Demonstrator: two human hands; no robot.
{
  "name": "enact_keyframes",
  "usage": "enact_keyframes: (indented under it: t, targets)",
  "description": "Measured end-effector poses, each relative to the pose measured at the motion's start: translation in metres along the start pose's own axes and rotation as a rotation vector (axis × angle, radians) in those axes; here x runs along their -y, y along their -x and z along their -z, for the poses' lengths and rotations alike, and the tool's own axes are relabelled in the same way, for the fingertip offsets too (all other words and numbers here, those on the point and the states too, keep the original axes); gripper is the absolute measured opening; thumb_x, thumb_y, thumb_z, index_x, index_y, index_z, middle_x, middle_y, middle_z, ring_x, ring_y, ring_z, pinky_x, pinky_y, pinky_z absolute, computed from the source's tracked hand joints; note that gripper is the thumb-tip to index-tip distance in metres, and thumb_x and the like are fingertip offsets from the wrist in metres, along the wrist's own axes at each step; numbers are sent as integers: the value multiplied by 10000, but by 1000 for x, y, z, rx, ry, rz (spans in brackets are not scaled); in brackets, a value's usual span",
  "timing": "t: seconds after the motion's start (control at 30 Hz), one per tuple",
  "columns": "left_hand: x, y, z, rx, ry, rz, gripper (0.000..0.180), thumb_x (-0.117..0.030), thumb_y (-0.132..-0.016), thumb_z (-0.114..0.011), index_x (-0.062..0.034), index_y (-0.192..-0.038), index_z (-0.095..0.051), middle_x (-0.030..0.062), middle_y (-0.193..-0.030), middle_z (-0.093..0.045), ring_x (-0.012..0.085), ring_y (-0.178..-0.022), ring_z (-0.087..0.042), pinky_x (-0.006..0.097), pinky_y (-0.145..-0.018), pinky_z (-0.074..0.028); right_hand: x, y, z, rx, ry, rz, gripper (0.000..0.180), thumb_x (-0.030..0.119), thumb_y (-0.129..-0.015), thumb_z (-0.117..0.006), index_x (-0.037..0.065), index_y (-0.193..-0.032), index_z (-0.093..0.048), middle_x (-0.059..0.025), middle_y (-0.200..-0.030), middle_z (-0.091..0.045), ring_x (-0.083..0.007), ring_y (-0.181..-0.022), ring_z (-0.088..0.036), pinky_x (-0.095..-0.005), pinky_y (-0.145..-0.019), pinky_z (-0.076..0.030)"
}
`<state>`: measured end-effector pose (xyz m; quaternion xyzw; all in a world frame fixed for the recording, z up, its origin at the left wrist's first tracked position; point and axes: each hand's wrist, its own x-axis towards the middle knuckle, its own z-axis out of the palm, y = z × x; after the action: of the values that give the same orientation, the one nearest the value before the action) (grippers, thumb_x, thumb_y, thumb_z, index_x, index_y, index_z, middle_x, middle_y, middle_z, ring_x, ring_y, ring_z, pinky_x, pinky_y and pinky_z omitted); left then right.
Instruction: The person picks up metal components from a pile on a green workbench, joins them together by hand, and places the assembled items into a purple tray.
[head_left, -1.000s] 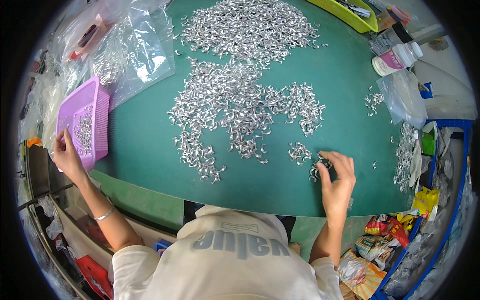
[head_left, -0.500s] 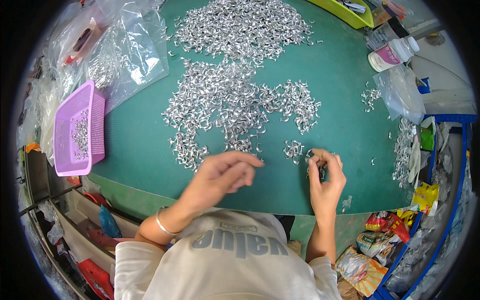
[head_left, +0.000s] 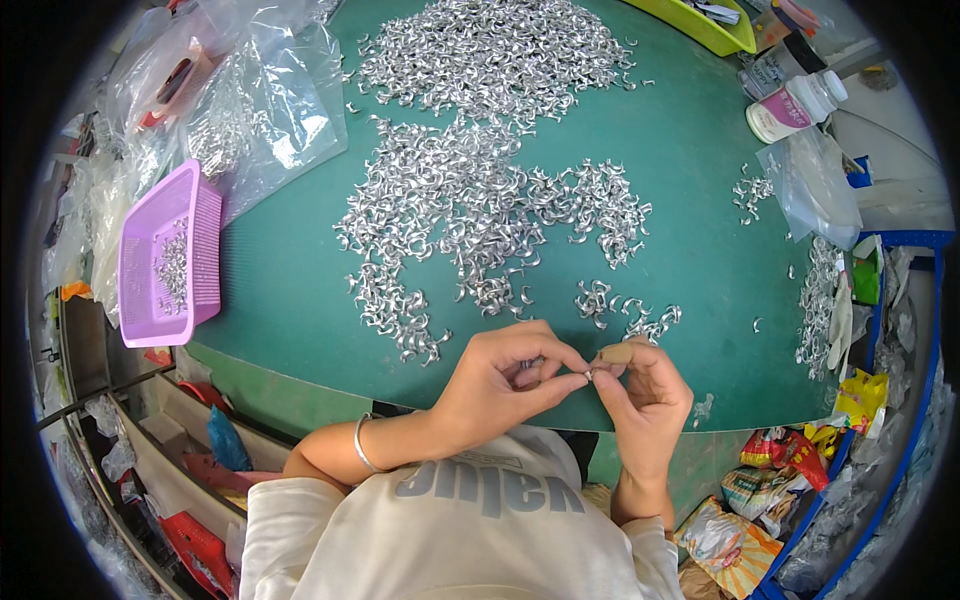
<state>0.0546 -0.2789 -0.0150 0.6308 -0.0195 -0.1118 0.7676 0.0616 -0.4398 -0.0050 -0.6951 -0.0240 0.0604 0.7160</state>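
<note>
My left hand and my right hand meet tip to tip over the table's near edge. Both are closed in a pinch on a tiny silver metal piece, mostly covered by the fingertips. Something silvery also glints inside the curled fingers of my left hand, too small to make out. A tan wrap covers a fingertip of my right hand. Just beyond that hand lies a small cluster of curved silver metal pieces. A wide heap of the same pieces spreads over the green table, with a larger pile behind.
A purple basket with some metal pieces stands at the left, beside clear plastic bags. On the right are a white bottle, another clear bag and more loose pieces. A yellow-green tray sits at the far right.
My left hand has moved right and nearer to me, joining my right hand in a pinch. My right hand has drawn back from the small cluster of pieces, uncovering it.
</note>
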Motion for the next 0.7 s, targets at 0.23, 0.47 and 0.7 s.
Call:
enact_keyframes:
  t: [0.23,0.47,0.7]
  targets:
    - [-5,2,4,38,48,36,170,57,-741,-626,11,-904,-648,18,-752,-525,33,-572,-363,188,-488,-272,5,2,0,-24,222,208,255,-98,-612,-703,-31,-822,-574,-95,-763,-615,-160,-686,-515,-256,-599,-409]
    - [-8,4,5,42,186,118,148,44,-775,-593,17,-913,-642,50,-818,-565,41,-645,-452,179,-494,-321,10,4,-4,-35,205,251,246,-93,-577,-721,-47,-785,-598,-110,-756,-618,-199,-693,-529,-276,-598,-415]
    - [-11,5,3,25,242,150,105,19,-790,-592,26,-888,-631,44,-814,-569,36,-649,-458,170,-500,-333,11,4,-6,-25,218,245,257,-99,-568,-721,-53,-794,-607,-117,-755,-619,-205,-689,-534,-278,-594,-420]
